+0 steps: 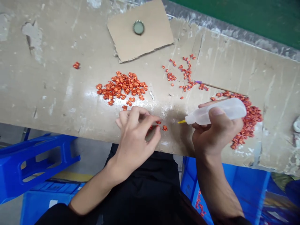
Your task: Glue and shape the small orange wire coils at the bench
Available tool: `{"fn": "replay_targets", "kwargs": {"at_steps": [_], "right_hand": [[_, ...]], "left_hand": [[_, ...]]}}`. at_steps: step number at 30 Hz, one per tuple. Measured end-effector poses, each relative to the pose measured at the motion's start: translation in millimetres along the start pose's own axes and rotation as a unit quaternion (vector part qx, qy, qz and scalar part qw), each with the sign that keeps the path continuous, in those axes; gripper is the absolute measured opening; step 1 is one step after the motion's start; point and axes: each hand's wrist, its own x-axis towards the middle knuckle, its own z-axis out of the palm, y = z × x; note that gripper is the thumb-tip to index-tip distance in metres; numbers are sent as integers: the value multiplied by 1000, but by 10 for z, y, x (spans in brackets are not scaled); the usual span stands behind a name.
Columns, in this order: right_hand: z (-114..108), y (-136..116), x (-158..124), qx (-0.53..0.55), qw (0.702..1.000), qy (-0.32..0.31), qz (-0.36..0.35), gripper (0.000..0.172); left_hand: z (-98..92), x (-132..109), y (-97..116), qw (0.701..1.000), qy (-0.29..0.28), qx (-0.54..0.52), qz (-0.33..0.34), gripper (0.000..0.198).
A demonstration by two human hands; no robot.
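Note:
My right hand [214, 134] grips a small translucent squeeze bottle [217, 112] lying sideways, its yellow nozzle tip [181, 121] pointing left. My left hand [136, 134] rests near the table's front edge, fingers curled in a pinch over a few small orange coil parts [164, 127]; what sits under the fingers is partly hidden. A dense pile of the same orange parts [123, 87] lies just beyond the left hand. Another pile [248, 118] sits behind the right hand and the bottle.
The cardboard-covered table [47, 93] is worn and patchy. A loose cardboard piece [150, 37] holds a bottle cap [138, 27]. Scattered orange parts [186, 75] and a thin stick [222, 88] lie at centre right. Blue crates [28, 162] stand below.

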Motion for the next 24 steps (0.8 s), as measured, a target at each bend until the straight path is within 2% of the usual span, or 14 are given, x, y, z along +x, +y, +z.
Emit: {"fn": "replay_targets", "kwargs": {"at_steps": [3, 7, 14, 18, 24], "right_hand": [[30, -43, 59, -24, 999, -47, -9, 24], [95, -12, 77, -37, 993, -93, -57, 24], [127, 104, 42, 22, 996, -59, -68, 24], [102, 118, 37, 28, 995, -78, -52, 29], [100, 55, -9, -22, 992, -96, -81, 26]], "left_hand": [[-50, 69, -52, 1000, -4, 11, -3, 17], [-64, 118, -93, 999, -11, 26, 15, 15], [-90, 192, -167, 997, -62, 11, 47, 26], [-114, 224, -192, 995, -83, 10, 48, 21], [-90, 207, -185, 997, -62, 7, 41, 8]]}}
